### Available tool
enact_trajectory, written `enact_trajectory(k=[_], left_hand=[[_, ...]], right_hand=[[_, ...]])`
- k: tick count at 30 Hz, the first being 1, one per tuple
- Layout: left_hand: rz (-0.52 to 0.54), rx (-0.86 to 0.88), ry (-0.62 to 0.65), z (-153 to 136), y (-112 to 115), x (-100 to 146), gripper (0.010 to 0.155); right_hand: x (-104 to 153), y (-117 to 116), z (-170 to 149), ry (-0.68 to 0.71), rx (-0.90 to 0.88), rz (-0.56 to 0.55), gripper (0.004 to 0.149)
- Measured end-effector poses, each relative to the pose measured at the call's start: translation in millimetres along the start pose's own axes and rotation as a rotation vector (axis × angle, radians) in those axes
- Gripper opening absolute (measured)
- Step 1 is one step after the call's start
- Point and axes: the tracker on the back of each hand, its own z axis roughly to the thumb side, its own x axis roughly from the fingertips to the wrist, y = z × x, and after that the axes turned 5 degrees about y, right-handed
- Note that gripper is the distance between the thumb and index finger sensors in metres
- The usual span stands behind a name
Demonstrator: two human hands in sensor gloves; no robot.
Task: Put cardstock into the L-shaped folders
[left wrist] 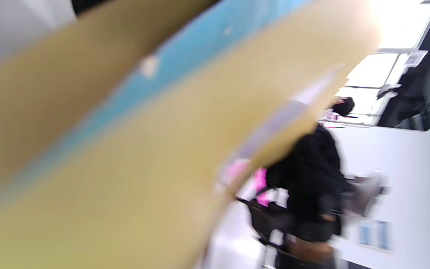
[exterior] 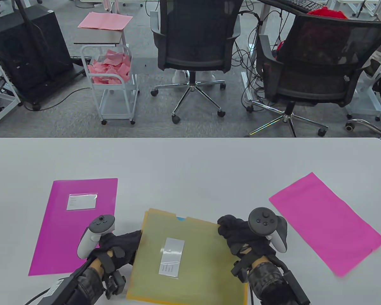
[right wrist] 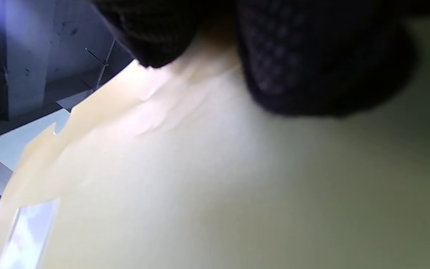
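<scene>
A translucent yellow folder (exterior: 190, 257) with a white label is held tilted above the near table edge. A sliver of blue cardstock (exterior: 180, 218) shows at its top notch. My left hand (exterior: 127, 244) grips the folder's left edge. My right hand (exterior: 231, 228) pinches its upper right corner. In the left wrist view the yellow folder (left wrist: 125, 179) fills the frame, blurred, with a blue strip (left wrist: 177, 71) of cardstock inside. In the right wrist view my gloved fingers (right wrist: 312, 56) press on the folder (right wrist: 200, 186). A magenta folder (exterior: 73, 225) with a label lies flat at left. A magenta cardstock sheet (exterior: 327, 222) lies at right.
The white table (exterior: 190, 165) stretches bare toward its far edge. Beyond it stand two office chairs (exterior: 197, 47), a small cart with pink paper scraps (exterior: 109, 68) and a black cabinet.
</scene>
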Motion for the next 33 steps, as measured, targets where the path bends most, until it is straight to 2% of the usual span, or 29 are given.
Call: enact_trajectory(k=[2, 3, 4, 7, 9, 10, 13, 15, 20, 24, 26, 28, 33], left_hand=[[-0.047, 0.119, 0.018, -2, 2, 0, 0.090], [-0.071, 0.125, 0.020, -2, 3, 1, 0.096], [-0.078, 0.084, 0.025, 0, 4, 0, 0.097], [-0.015, -0.104, 0.004, 6, 3, -1, 0.074], [0.126, -0.187, -0.011, 11, 2, -1, 0.058], [0.145, -0.194, -0.006, 11, 2, -1, 0.054], [0.200, -0.222, 0.010, 13, -3, 3, 0.050], [0.207, -0.202, 0.008, 12, -9, 6, 0.049], [0.353, -0.046, 0.076, 6, -26, 16, 0.049], [0.536, 0.208, 0.130, 14, -28, 19, 0.052], [0.571, 0.311, 0.146, 19, -25, 11, 0.055], [0.587, 0.442, 0.166, 26, -14, -8, 0.058], [0.736, 0.514, 0.176, 30, 15, -56, 0.062]], right_hand=[[0, -2, 0, -0.023, 0.018, 0.001, 0.045], [0, -3, 0, -0.032, 0.028, 0.000, 0.045], [0, -4, 0, -0.036, 0.034, 0.005, 0.046], [0, -7, 0, -0.040, 0.049, 0.021, 0.048], [-1, -9, 0, -0.040, 0.049, 0.038, 0.050], [-1, -10, -1, -0.040, 0.047, 0.047, 0.051], [0, -9, -2, -0.057, 0.058, 0.049, 0.057], [1, -5, -5, -0.082, 0.059, 0.009, 0.060], [7, 9, -16, -0.139, -0.001, -0.082, 0.065], [11, 19, -20, -0.158, -0.035, -0.162, 0.066], [11, 20, -23, -0.167, -0.058, -0.178, 0.066], [10, 19, -25, -0.177, -0.072, -0.162, 0.065], [8, 17, -26, -0.178, -0.067, -0.135, 0.064]])
